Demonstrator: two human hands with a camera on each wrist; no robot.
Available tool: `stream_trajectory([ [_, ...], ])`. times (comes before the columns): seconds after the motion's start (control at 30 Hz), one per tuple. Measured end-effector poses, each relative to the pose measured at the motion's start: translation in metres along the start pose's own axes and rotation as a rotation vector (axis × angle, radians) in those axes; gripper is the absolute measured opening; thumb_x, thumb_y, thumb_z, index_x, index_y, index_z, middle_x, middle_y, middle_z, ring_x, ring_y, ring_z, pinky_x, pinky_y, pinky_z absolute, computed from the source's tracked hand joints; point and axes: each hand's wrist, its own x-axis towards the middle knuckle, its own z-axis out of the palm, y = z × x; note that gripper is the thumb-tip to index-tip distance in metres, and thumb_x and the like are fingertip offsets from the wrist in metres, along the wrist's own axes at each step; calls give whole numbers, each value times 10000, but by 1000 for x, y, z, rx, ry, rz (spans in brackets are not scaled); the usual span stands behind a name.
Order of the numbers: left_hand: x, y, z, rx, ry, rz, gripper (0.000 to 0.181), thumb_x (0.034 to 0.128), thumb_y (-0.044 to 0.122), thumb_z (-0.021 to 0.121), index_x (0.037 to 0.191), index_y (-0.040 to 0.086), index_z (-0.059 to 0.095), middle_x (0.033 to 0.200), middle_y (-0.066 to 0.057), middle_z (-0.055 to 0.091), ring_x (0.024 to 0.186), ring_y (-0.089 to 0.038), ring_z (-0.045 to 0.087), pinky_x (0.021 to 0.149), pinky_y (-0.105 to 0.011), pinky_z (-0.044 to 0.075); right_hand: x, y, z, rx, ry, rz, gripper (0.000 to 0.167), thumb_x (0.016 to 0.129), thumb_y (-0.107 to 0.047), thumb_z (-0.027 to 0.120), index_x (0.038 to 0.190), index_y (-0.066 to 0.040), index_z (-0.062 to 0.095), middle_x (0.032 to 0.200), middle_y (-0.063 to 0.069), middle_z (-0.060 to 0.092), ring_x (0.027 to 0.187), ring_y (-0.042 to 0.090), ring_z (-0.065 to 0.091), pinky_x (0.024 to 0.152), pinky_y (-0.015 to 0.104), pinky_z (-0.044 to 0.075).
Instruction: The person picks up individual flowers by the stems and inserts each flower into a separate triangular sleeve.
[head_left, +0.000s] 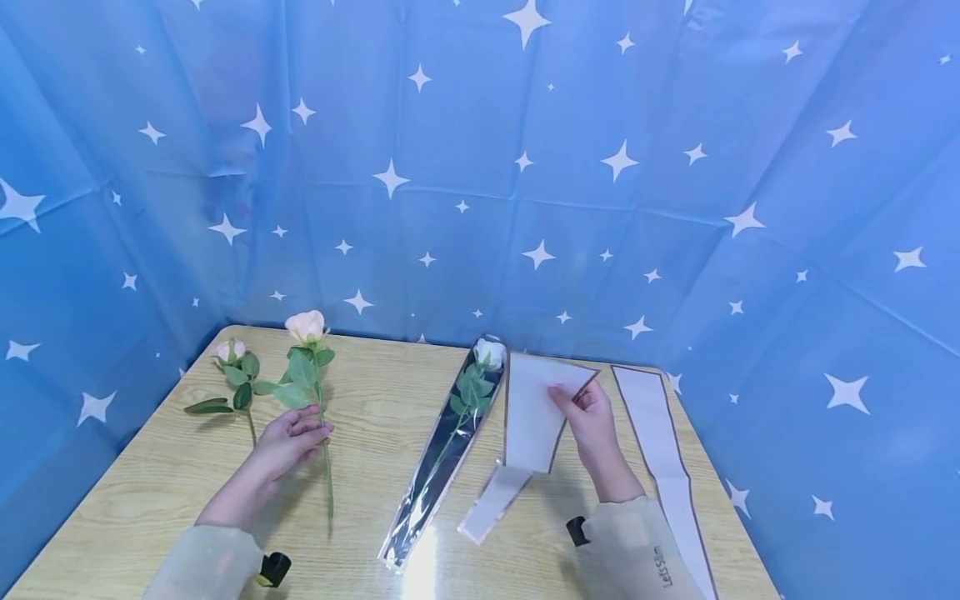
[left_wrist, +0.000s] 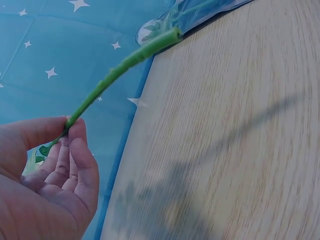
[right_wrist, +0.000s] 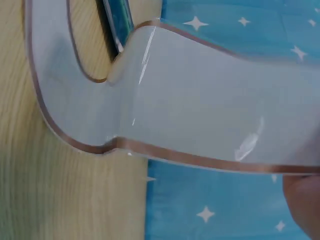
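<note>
My left hand (head_left: 288, 446) pinches the green stem (head_left: 327, 467) of a pale pink rose (head_left: 306, 327), held upright above the table. In the left wrist view the stem (left_wrist: 120, 70) rises from between the thumb and fingers of the hand (left_wrist: 55, 175), its cut end toward the camera. With thumb and fingers, my right hand (head_left: 592, 425) grips the upper right edge of a white sleeve with a brown border (head_left: 536, 417); its narrow lower part bends down to the left. The right wrist view shows this sleeve (right_wrist: 190, 100) close up, with part of the hand (right_wrist: 305, 202) at the right edge.
Another pink rose (head_left: 231, 352) lies at the table's back left. A white rose (head_left: 490, 354) in a clear and dark sleeve (head_left: 423, 492) lies in the middle. Another white sleeve (head_left: 663, 450) is at the right of the wooden table (head_left: 360, 533). A blue star-patterned curtain (head_left: 465, 167) stands behind.
</note>
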Motion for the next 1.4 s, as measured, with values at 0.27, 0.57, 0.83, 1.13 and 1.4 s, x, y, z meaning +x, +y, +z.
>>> stream_trajectory([
  [0.27,-3,6,5,36,-7,19,640,936,176,598,1436,-40,261,1018,89,650,877,16,597,764,-241,519,-1,-9,9,-31,103,11,209,861,-204,703,1015,-77,641,888,-97,693,832,94,660,750,219,541],
  [0.57,-6,22,15,44,18,66,678,929,223,612,1454,-7,249,1032,102,642,930,21,599,856,-273,513,-3,-15,17,-60,112,31,286,869,-246,692,996,6,644,815,-83,689,754,108,665,679,238,557],
  [0.83,-14,49,34,-23,66,204,564,924,166,620,1375,-35,346,1008,95,624,915,19,627,790,-224,544,-10,-18,33,-43,77,55,300,856,-242,710,959,36,663,765,-57,679,701,116,653,626,248,552],
  [1.13,-18,90,63,-50,130,362,521,889,118,658,1335,-9,420,923,122,641,839,-37,626,763,-213,554,-15,-18,49,-45,85,59,298,838,-220,729,885,71,682,694,-32,657,611,110,615,552,248,533],
  [1.4,-16,126,81,-38,202,544,403,881,120,670,1234,26,499,921,64,654,814,-66,634,717,-215,564,-17,-14,60,-48,18,1,267,839,-154,722,930,93,682,737,-39,659,662,100,603,585,232,529],
])
